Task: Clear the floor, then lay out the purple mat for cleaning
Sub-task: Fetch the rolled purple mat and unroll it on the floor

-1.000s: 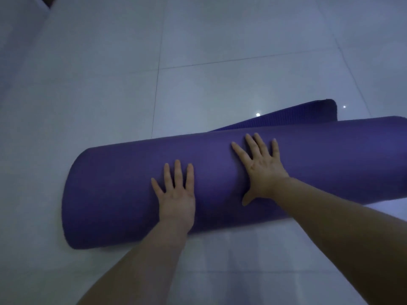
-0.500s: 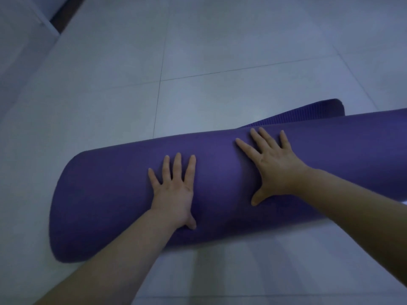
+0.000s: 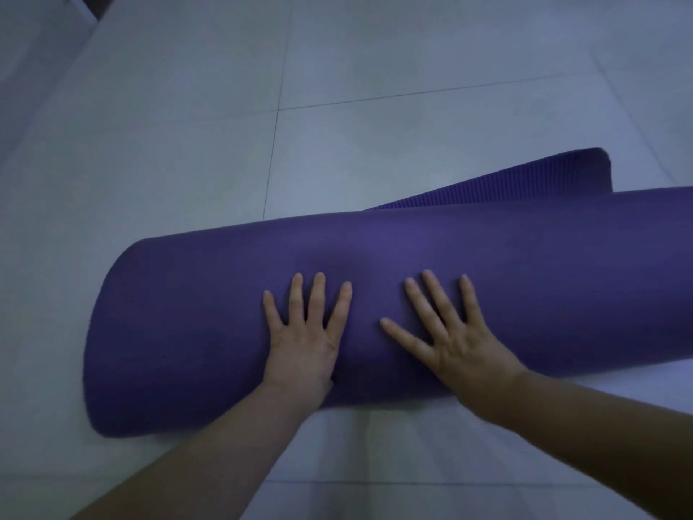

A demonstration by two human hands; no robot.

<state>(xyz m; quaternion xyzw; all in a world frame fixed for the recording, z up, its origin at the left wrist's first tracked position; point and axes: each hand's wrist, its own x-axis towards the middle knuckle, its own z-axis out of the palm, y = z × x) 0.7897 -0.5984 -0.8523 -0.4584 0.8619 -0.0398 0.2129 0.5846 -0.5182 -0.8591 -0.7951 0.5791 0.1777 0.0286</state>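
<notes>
Purple mat [image 3: 210, 324] mostly rolled, lying across middle of frame on tiled floor [image 3: 375, 152]; loose ribbed end at right. Left hand [image 3: 303, 343] and right hand [image 3: 461, 343] flat on roll, fingers spread, gripping nothing. Probably soft, light foam; push mid-roll with palms.

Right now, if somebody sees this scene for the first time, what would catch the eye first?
The big rolled-up purple foam mat lies across the middle of the pale tiled floor. The left hand and the right hand press flat on top of it, side by side, with straight, spread fingers. Its ribbed loose end sticks out behind the roll at the right.
</notes>
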